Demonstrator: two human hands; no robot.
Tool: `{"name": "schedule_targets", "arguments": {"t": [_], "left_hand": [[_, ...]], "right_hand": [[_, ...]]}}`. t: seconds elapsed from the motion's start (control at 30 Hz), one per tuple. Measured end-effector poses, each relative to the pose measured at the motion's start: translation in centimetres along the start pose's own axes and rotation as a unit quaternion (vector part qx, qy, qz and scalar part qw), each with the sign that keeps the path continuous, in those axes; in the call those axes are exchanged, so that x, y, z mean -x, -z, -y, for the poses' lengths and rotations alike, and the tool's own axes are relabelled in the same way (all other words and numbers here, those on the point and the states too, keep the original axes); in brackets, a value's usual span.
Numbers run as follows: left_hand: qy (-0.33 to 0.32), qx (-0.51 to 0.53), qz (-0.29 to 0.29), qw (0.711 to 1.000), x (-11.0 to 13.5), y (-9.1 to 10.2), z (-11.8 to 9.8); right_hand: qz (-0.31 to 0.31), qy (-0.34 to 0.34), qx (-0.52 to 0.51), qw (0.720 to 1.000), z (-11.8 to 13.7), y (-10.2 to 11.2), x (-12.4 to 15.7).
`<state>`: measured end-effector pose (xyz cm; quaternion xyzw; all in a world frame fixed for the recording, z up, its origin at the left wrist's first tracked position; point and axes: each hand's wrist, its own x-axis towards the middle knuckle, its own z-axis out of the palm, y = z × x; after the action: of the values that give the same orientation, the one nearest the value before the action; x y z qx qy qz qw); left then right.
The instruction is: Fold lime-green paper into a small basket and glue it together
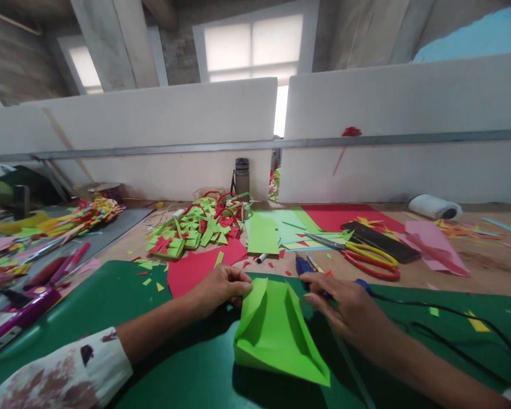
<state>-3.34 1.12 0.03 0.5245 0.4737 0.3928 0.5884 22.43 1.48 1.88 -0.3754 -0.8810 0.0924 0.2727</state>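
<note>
A bright green folded paper (272, 324) with raised side flaps stands tilted over the green mat. My left hand (223, 292) pinches its upper left edge between thumb and fingers. To the right of the paper, my right hand (344, 309) is closed around a blue glue gun (302, 266), mostly hidden by the fingers. Its nozzle area points away from me, near a white marker (261, 258). From beneath that hand a pale translucent stick (351, 363) runs down towards me. A black cord (426, 307) trails off to the right.
Behind my hands lie red paper (208, 264), a pile of green and red paper pieces (196, 227), scissors (370, 261) and a black phone (381, 241). A dark bottle (242, 179) stands against the white partition (174, 119). At left is a purple tool (19, 318).
</note>
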Motion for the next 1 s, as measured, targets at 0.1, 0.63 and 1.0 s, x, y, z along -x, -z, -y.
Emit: {"name": "schedule_targets", "arguments": {"t": [0.1, 0.63, 1.0], "left_hand": [[0.004, -0.002, 0.012, 1.000, -0.1, 0.3, 0.1], [0.030, 0.019, 0.052, 0.998, -0.5, 1.0, 0.4], [0.059, 0.085, 0.059, 0.993, -0.1, 0.0, 0.0]], "right_hand": [[-0.004, 0.009, 0.129, 0.992, -2.9, 1.6, 0.5], [0.093, -0.025, 0.123, 0.988, -6.2, 2.1, 1.3], [-0.082, -0.137, -0.036, 0.986, -4.4, 4.9, -0.2]]}}
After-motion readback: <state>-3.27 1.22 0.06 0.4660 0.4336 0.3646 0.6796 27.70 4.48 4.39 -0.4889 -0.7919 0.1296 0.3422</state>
